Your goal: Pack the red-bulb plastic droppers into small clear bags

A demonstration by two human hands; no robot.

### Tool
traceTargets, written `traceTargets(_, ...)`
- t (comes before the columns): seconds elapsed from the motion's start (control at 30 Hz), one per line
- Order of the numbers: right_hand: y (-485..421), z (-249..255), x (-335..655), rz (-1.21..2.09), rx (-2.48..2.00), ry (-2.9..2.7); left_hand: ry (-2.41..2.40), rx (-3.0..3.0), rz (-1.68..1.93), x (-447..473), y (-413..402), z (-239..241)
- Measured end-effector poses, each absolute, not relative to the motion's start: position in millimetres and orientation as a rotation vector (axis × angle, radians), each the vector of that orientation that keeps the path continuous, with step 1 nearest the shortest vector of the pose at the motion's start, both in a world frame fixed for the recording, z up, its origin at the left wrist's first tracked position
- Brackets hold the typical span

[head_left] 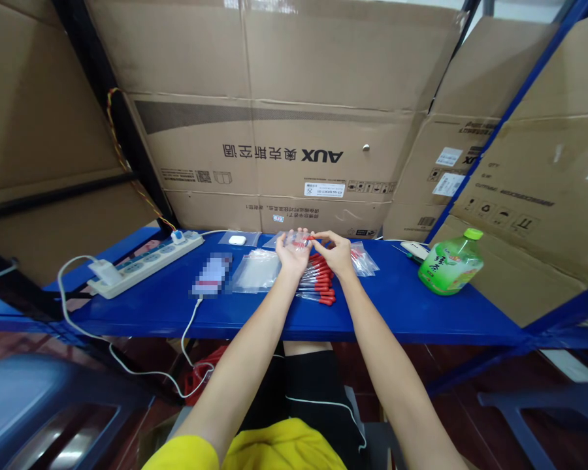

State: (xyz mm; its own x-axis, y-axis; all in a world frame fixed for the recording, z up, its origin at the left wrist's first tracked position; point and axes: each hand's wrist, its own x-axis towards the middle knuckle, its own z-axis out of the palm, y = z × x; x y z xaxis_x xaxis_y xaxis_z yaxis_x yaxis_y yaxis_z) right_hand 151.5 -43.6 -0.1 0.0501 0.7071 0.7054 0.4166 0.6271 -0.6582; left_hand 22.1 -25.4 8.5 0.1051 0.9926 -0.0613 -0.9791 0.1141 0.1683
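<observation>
My left hand (pixel 294 253) is turned palm up over the blue shelf, with a small clear plastic bag (pixel 300 240) lying across the palm and fingers. My right hand (pixel 337 252) is closed in a pinch on the red end of a dropper (pixel 311 237), right at the bag; whether its tip is inside I cannot tell. Below and between my hands lies a row of droppers (pixel 318 284) with red rubber bulbs and clear tubes, bulbs to the right. A stack of clear plastic bags (pixel 256 271) is left of my left hand. Bagged red-ended pieces (pixel 364 259) lie beyond my right hand.
On the blue shelf (pixel 396 313) stand a green drink bottle (pixel 451 262) at right and a power strip (pixel 147 262) at left. A phone (pixel 212 274) with a white cable and an earphone case (pixel 237 240) lie left of the bags. Cardboard (pixel 274 72) walls the back.
</observation>
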Motion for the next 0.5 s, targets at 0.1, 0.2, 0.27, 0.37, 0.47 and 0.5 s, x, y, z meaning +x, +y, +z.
traceTargets(0.1, -43.3, -0.5, 152.4, 0.25, -1.033, -1.588, 0.184, 0.091, 1.458, 21.6, -24.3, 8.5)
traceTargets(0.2, -42.1, -1.7, 152.2, 0.228, -1.08, -1.687, 0.163, 0.088, 1.445, 23.5, -23.2, 8.0)
traceTargets(0.27, -40.5, -2.9, 152.1, 0.222, -1.092, -1.731, 0.165, 0.096, 1.425, 24.9, -22.2, 6.8)
traceTargets(0.37, -37.6, -5.0, 152.7, 0.192, -1.115, -1.744, 0.181, 0.122, 1.405, 26.8, -20.3, 3.7)
traceTargets(0.47, -36.4, -6.8, 152.9, 0.134, -1.163, -1.749, 0.186, 0.146, 1.384, 29.6, -18.6, 0.1)
traceTargets(0.5, -36.5, -7.0, 152.7, 0.11, -1.184, -1.749, 0.19, 0.151, 1.377, 30.7, -18.2, -0.7)
